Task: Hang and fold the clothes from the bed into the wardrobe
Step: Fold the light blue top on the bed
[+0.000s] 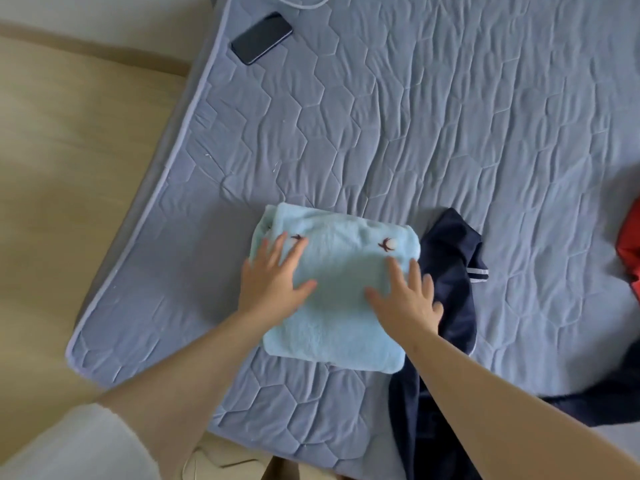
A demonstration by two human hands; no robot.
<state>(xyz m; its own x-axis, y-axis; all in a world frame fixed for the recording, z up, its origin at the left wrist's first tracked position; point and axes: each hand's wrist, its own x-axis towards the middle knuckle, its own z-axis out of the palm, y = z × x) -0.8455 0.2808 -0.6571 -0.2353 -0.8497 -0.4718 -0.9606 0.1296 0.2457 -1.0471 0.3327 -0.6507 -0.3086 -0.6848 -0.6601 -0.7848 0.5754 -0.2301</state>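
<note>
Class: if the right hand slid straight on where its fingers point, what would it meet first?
The right hand, flat on the towel, would likely cross its far edge onto bare quilt; nothing else lies ahead. The navy garment is aside.

The folded, fluffy pale-blue fleece garment (341,271) is showing two small dark reddish-brown bird-like motifs. The quilted cloth bed cover (415,116) is lying grey-blue throughout, its stitching running in a honeycomb of irregular hexagons, while a paler lilac piping is tracing its border. The crumpled dark navy garment (450,258) is displaying two thin white stripes on one cuff. A bright red-orange cloth (632,251) is glowing against the cover. The flat glossy black phone (261,38) is reflecting pale light. The smooth floor (69,168) is appearing beige-tan, and the soft sleeve (76,445) is showing cream-white.
</note>
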